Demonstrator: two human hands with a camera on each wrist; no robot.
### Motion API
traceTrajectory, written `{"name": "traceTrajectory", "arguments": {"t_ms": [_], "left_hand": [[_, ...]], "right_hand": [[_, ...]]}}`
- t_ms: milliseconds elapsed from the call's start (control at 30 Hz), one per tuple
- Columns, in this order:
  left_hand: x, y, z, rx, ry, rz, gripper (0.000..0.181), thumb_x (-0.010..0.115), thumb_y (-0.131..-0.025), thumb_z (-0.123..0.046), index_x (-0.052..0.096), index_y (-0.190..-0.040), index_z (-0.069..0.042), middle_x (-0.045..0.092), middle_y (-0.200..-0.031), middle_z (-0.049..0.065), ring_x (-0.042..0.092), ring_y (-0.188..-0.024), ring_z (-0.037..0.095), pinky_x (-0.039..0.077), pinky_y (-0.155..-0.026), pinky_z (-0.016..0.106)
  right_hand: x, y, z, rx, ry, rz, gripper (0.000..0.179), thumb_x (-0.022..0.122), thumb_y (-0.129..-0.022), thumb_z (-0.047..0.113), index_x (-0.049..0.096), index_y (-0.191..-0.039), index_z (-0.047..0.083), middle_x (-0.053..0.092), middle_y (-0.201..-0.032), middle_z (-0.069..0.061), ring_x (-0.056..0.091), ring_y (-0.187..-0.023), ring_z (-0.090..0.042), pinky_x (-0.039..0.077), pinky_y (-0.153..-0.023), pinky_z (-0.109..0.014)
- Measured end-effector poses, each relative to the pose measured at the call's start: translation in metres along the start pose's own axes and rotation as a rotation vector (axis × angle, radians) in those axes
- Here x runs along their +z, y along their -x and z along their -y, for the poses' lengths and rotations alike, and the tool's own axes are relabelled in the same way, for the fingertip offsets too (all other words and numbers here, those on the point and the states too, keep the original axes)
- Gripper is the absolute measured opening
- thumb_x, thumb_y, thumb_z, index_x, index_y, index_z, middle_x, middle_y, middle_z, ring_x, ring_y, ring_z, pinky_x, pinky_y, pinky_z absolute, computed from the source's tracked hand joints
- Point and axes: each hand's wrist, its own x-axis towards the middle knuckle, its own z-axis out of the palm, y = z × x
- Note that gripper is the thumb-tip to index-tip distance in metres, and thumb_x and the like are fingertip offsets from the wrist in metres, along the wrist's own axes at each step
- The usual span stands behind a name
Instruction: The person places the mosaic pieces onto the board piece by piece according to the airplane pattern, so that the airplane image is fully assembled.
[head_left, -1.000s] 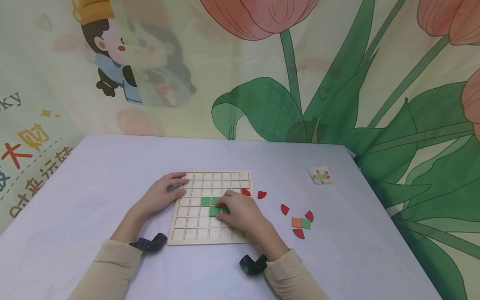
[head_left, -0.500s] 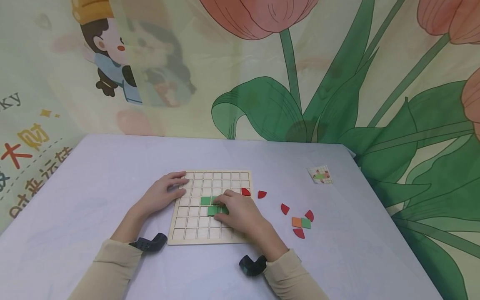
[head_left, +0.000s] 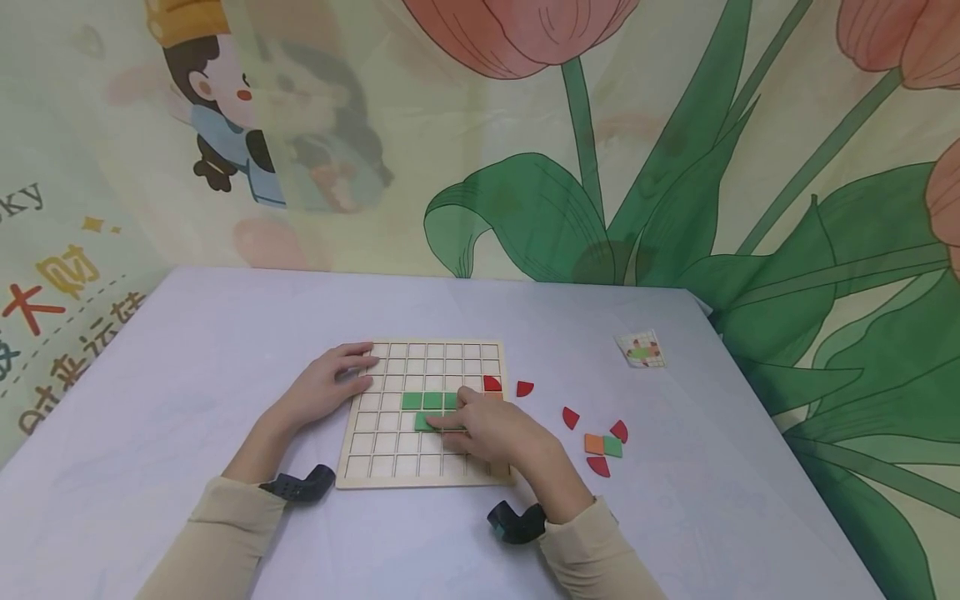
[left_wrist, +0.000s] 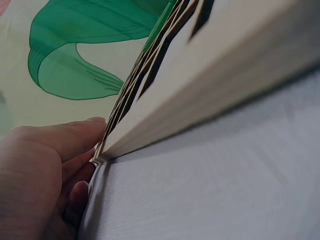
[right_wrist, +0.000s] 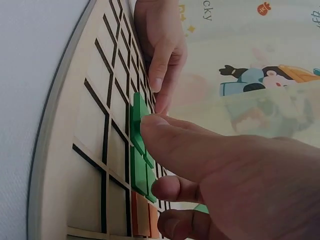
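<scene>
A pale wooden grid board (head_left: 386,467) lies on the table. My left hand (head_left: 322,387) rests at its left edge, fingers extended against the rim. My right hand (head_left: 498,425) is over the board's middle, with one extended digit touching a green square tile (head_left: 422,422). In the right wrist view this green tile (right_wrist: 137,120) sits raised and skewed over the grid, the thumb against it. A row of green squares (head_left: 432,401) lies just behind. A red quarter-circle piece (head_left: 492,383) and an orange square (head_left: 494,396) show near the board's right side. My right hand hides the cells beneath it.
Right of the board lie several loose red quarter-circles (head_left: 570,417), an orange square (head_left: 593,444) and a green square (head_left: 612,447). A small pattern card (head_left: 641,350) lies farther back. A floral backdrop (head_left: 532,217) stands behind the table.
My right hand has shifted right and spread its fingers, uncovering the third green square and an orange piece. The front green tile moved slightly left. My left hand has stayed put.
</scene>
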Motion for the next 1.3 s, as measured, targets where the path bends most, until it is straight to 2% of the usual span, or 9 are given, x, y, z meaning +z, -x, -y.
{"name": "traceTrajectory", "arguments": {"t_ms": [167,567,800,1033,1300], "left_hand": [[0.0006,-0.0004,0.0005,0.003,-0.006,-0.004,0.042,0.059,-0.093,-0.025,0.057,-0.130,-0.006,0.037,-0.151,0.009,0.027,-0.142,0.037,0.022,-0.114,0.057],[0.0006,-0.0004,0.0020,0.012,-0.003,-0.004,0.042,0.059,-0.094,-0.027,0.057,-0.130,-0.007,0.038,-0.151,0.009,0.027,-0.141,0.037,0.022,-0.114,0.057],[0.0012,-0.0013,0.0031,0.004,-0.009,-0.001,0.042,0.059,-0.094,-0.029,0.057,-0.130,-0.007,0.037,-0.151,0.009,0.027,-0.142,0.037,0.022,-0.114,0.057],[0.0015,-0.0014,0.0030,0.007,-0.011,-0.005,0.041,0.059,-0.094,-0.028,0.057,-0.130,-0.007,0.038,-0.151,0.009,0.027,-0.141,0.037,0.022,-0.114,0.058],[0.0013,-0.0009,0.0011,0.002,-0.013,-0.010,0.040,0.059,-0.094,-0.026,0.058,-0.129,-0.007,0.038,-0.150,0.009,0.028,-0.141,0.037,0.022,-0.114,0.058]], "right_hand": [[0.0013,-0.0004,0.0014,-0.006,0.026,0.005,0.045,0.064,-0.089,0.038,0.050,-0.132,0.043,0.051,-0.097,0.001,0.048,-0.073,-0.009,0.039,-0.055,-0.017],[0.0035,-0.0006,0.0058,-0.049,0.079,-0.024,0.045,0.063,-0.089,0.042,0.049,-0.132,0.044,0.053,-0.098,-0.001,0.048,-0.069,-0.009,0.038,-0.054,-0.018],[0.0056,-0.0020,0.0084,-0.041,0.098,-0.027,0.046,0.062,-0.090,0.044,0.048,-0.133,0.045,0.055,-0.112,-0.005,0.051,-0.078,-0.010,0.041,-0.058,-0.018],[0.0078,-0.0025,0.0079,-0.073,0.120,-0.053,0.045,0.062,-0.090,0.041,0.050,-0.133,0.044,0.052,-0.097,-0.001,0.046,-0.069,-0.008,0.036,-0.055,-0.018],[0.0091,-0.0029,0.0075,-0.093,0.134,-0.064,0.044,0.062,-0.091,0.040,0.050,-0.134,0.043,0.051,-0.093,0.002,0.044,-0.071,-0.008,0.035,-0.053,-0.018]]}}
